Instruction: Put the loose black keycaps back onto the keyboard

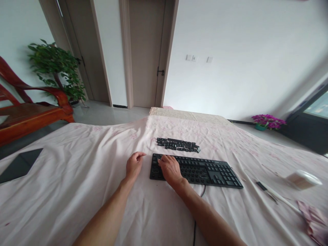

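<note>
Fingers (162,161) of the right hand (169,168) lie spread and flat on the left end of the black keyboard (196,171), pressing keys and gripping nothing. Beside that end, the left hand (133,166) rests on the pink sheet (77,164), its fingers loosely curled and empty. Key legends are too small to read, and no brand shows. Long axis of the keyboard runs left to right, number pad at the right. Loose black keycaps (178,144) sit in rows just beyond it.
</note>
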